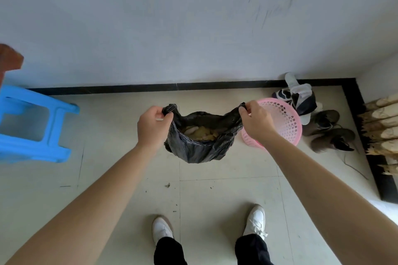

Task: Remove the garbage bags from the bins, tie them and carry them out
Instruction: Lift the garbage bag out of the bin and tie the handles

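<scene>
A black garbage bag (200,146) hangs in the air in front of me, its mouth stretched wide between my hands. Yellowish scraps show inside it. My left hand (151,127) grips the bag's left corner, and my right hand (257,123) pinches the right corner. A pink perforated plastic bin (284,122) stands on the floor just right of the bag, partly behind my right hand. No bag shows inside the bin.
A blue plastic stool (34,122) stands at the left by the wall. Several shoes (323,122) lie in the right corner beside the bin. Pale split sticks (383,127) are piled at the far right. My white shoes (255,220) stand on the tiled floor.
</scene>
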`<state>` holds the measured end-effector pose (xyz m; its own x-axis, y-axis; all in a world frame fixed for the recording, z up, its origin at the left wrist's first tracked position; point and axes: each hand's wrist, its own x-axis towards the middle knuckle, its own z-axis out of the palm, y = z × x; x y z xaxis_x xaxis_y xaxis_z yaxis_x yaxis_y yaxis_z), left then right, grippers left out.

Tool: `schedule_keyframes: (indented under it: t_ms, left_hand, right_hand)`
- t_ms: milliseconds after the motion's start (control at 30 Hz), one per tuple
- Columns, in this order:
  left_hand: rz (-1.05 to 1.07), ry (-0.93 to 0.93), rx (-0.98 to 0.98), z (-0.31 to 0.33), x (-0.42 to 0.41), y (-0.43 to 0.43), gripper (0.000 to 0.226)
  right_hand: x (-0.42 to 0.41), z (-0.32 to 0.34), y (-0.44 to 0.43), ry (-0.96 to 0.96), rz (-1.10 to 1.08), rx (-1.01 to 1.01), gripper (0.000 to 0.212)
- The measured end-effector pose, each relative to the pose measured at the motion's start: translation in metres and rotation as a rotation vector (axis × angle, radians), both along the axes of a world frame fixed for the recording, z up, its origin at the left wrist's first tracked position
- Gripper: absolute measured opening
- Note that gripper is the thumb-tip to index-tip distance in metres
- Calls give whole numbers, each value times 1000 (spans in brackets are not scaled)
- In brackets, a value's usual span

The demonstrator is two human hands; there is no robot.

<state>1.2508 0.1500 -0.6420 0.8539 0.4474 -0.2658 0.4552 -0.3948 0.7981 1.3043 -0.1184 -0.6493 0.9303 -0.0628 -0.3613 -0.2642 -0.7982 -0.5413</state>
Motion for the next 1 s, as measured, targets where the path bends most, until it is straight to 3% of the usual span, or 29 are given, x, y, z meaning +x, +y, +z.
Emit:
schedule_keyframes:
  t_ms: [233,433,667,833,900,1000]
  left_hand:
    - [129,-87,37,-70,-26,-9,12]
    - [219,-326,-36,-116,-24,-28,10]
    - [256,-487,-65,-176,-1,-39,22]
    - [220,-520,-102,-235,1,-43,13]
    - [199,-544,-119,-257,2,-42,27]
    - [124,-586,-118,-297,2,-38,76]
  right_hand:
    - [-11,-61,-1,2,30,-65,33]
    - [-16,-115,-12,-369,-43,113,27]
    - [-5,-173,-12,-546,-142,271,24]
    - [-9,-241,-12,-597,-132,293,29]
    - [-11,-271,-12,-639,-137,320,43]
    - [-17,-315,-11,-739,-97,305,76]
